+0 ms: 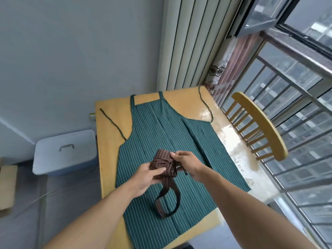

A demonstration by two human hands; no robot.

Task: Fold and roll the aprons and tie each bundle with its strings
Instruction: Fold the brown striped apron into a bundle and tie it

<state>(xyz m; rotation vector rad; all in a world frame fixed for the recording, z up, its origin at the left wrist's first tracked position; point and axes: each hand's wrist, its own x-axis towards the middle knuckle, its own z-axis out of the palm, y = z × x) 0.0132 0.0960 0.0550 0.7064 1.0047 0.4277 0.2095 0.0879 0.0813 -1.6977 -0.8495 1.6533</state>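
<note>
A rolled brown striped apron bundle [163, 163] is held above the middle of a green striped apron [161, 133] that lies flat on the wooden table [111, 141]. My left hand [145, 177] grips the bundle's near side, thumb on top. My right hand [187, 163] pinches the bundle's right end, where its strings wrap around it. The bundle's brown neck loop [168, 202] hangs down onto the green apron. The green apron's thin strings [112, 121] trail out to the left and right on the table.
A wooden chair [258, 126] stands at the table's right side by a barred window [296, 105]. A blue lidded storage box [65, 152] sits on the floor to the left. Cardboard [7, 187] lies at the far left. Curtains hang behind the table.
</note>
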